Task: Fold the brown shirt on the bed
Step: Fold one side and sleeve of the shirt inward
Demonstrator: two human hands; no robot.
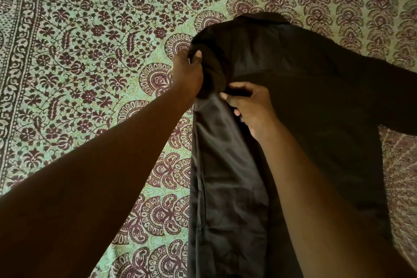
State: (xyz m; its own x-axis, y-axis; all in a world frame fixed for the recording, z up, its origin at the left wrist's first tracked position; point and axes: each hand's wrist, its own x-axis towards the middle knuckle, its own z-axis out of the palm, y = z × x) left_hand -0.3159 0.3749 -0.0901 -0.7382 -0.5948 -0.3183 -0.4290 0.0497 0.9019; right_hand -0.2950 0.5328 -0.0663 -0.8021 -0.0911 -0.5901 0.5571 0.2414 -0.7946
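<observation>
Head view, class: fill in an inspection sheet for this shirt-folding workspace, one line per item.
Surface: bed sheet, green with a maroon floral and paisley print, lying flat.
Job's things: brown shirt laid collar away from the person; its left side is folded inward, its right sleeve spread out.
Clutter: nothing seen.
Grippers: left hand grips bunched cloth at the shirt's left shoulder; right hand pinches the folded edge with its fingers.
Cables: nothing seen.
Surroundings: only the sheet is in view.
</observation>
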